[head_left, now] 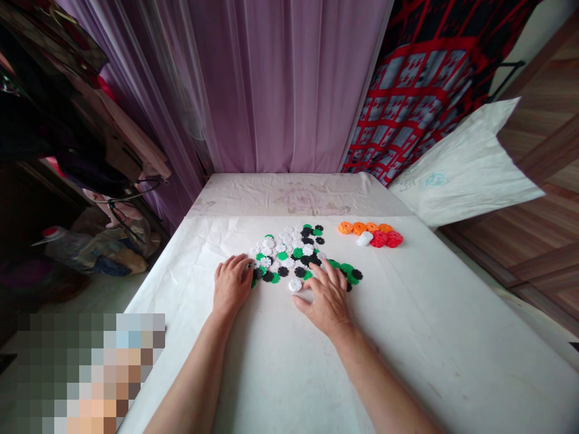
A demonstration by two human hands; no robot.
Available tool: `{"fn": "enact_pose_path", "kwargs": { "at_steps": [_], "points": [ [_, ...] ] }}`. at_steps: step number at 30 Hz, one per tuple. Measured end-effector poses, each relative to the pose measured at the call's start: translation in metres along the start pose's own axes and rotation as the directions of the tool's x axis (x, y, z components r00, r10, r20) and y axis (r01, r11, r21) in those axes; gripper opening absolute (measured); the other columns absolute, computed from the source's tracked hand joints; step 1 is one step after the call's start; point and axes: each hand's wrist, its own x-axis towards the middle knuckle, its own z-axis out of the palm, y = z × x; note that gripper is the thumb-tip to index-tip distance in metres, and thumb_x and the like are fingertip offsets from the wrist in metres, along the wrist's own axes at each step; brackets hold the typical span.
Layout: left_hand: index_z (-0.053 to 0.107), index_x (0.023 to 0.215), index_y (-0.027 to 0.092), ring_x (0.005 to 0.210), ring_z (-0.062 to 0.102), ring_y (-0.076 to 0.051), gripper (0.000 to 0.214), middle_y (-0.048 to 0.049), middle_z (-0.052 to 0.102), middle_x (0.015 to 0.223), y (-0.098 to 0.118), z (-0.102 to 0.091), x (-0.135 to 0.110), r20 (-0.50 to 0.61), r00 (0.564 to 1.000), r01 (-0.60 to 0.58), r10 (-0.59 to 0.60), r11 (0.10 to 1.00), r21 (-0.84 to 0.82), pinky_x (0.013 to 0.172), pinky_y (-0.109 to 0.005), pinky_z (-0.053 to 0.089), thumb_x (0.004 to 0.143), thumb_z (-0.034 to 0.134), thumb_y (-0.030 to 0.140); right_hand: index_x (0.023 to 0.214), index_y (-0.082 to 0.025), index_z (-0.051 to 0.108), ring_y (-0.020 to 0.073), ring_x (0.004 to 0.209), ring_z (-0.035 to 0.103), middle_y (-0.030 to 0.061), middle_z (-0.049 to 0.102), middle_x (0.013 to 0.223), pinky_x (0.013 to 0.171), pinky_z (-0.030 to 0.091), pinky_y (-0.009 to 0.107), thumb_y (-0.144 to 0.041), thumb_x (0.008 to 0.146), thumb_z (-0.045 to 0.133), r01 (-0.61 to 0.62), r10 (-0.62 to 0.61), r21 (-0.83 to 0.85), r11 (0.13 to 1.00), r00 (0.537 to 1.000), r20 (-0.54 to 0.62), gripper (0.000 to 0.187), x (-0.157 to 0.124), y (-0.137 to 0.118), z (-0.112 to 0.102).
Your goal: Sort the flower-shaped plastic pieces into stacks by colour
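Note:
A loose spread of small notched plastic discs point(288, 258), white, green and black, lies on the pale-covered table. My left hand point(231, 284) rests at the left edge of the spread, its fingers bent loosely and the fingertips against the outermost discs. Over the right part of the discs my right hand point(329, 296) is spread, with thumb and forefinger apart. Just left of that thumb sits a small white stack of discs point(295, 284); whether the fingers touch it I cannot tell. Green and black discs point(347, 269) show beyond the right hand, some hidden under it.
Farther right, orange disc stacks point(359, 228) form a row, with red stacks point(386, 239) and a white stack point(364, 239) in front. A white sack point(470, 169) stands by the table's right edge. Purple curtains point(289, 84) hang behind; clothes point(113, 114) hang left.

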Motion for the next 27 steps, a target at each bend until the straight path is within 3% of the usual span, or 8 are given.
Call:
{"fn": "enact_pose_path", "kwargs": {
  "at_steps": [18, 22, 27],
  "points": [
    [0.068, 0.117, 0.029, 0.133, 0.050, -0.027, 0.030, -0.0047, 0.064, 0.135, -0.001, 0.002, -0.001, -0.028, 0.999, -0.017, 0.017, 1.000, 0.010, 0.113, -0.051, 0.033, 0.095, 0.048, 0.033, 0.078, -0.023, 0.063, 0.0350, 0.136, 0.043, 0.0099, 0.064, 0.130, 0.111, 0.028, 0.058, -0.038, 0.077, 0.075, 0.031, -0.033, 0.046, 0.998, 0.998, 0.045, 0.019, 0.003, -0.007, -0.002],
    [0.068, 0.117, 0.029, 0.131, 0.052, -0.028, 0.030, -0.0045, 0.065, 0.134, -0.001, 0.001, -0.001, -0.023, 0.999, -0.026, 0.027, 0.999, 0.019, 0.112, -0.051, 0.034, 0.094, 0.049, 0.033, 0.075, -0.024, 0.062, 0.0336, 0.135, 0.043, 0.0084, 0.066, 0.127, 0.111, 0.028, 0.055, -0.037, 0.081, 0.070, 0.023, -0.021, 0.045, 0.999, 0.999, -0.039, 0.017, 0.000, 0.005, -0.003],
    [0.069, 0.115, 0.028, 0.129, 0.053, -0.027, 0.030, -0.0058, 0.066, 0.133, -0.003, 0.002, 0.000, -0.044, 0.998, -0.054, 0.055, 0.998, 0.029, 0.111, -0.050, 0.036, 0.094, 0.048, 0.035, 0.081, -0.024, 0.068, 0.0307, 0.133, 0.044, 0.0069, 0.067, 0.125, 0.109, 0.031, 0.052, -0.023, 0.089, 0.056, -0.084, 0.079, -0.014, 0.996, 0.974, -0.213, 0.014, 0.003, 0.043, -0.001]
  ]
}}
